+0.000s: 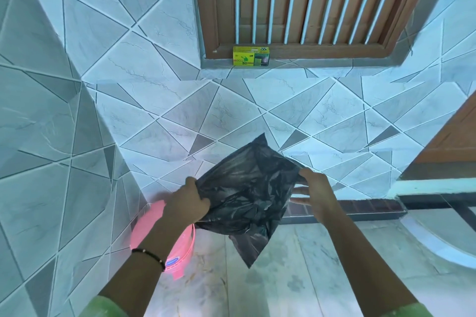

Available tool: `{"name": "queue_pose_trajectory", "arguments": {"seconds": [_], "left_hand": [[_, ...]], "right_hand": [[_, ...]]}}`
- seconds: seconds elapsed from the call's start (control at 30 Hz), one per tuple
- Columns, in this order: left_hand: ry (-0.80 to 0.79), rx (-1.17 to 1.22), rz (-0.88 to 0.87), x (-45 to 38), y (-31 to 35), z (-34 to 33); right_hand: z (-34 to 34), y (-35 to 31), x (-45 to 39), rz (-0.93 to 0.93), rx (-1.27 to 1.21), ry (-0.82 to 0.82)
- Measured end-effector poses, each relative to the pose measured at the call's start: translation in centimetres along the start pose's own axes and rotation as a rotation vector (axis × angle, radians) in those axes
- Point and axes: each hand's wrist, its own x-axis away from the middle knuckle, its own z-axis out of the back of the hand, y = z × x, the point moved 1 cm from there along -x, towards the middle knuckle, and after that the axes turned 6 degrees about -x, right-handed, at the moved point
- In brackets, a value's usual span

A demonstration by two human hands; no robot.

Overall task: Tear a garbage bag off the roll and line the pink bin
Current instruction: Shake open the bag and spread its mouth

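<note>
Head view: both hands [189, 203] [315, 192] grip black garbage bag [247, 190]; yellow box [251, 56] reads "bin".

We see a glossy black garbage bag [247, 193], a pink bin [180, 255] with a blue label, a yellow-green box [251, 56], pale blue-grey wall tiles [103, 85] patterned in angular triangles, and a brown slatted window frame [309, 8].

Pink bin [180, 252] under left forearm.

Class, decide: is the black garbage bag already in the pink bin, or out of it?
Out: both hands hold the garbage bag in the air, above the pink bin on the floor.
</note>
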Motion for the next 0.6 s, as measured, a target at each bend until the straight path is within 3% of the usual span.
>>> {"name": "queue_pose_trajectory", "arguments": {"seconds": [0.13, 0.3, 0.4, 0.5, 0.6], "left_hand": [[-0.031, 0.119, -0.116, -0.2, 0.9, -1.2], [0.011, 0.329, -0.145, -1.0, 2.5, -2.1], [0.160, 0.438, -0.159, -0.7, 3.3, -2.7], [0.321, 0.577, -0.191, -0.8, 3.1, -2.6], [0.473, 0.452, -0.391, -0.8, 2.1, -1.3]], "right_hand": [[-1.2, -0.9, 0.8, 0.076, -0.057, -0.173], [-1.8, -1.3, 1.2, 0.203, -0.109, -0.209], [-1.7, -1.2, 1.0, 0.309, 0.006, -0.218], [-0.5, -1.2, 0.5, 0.416, 0.143, -0.109], [1.6, -0.9, -0.2, 0.551, 0.450, -0.066]]}}
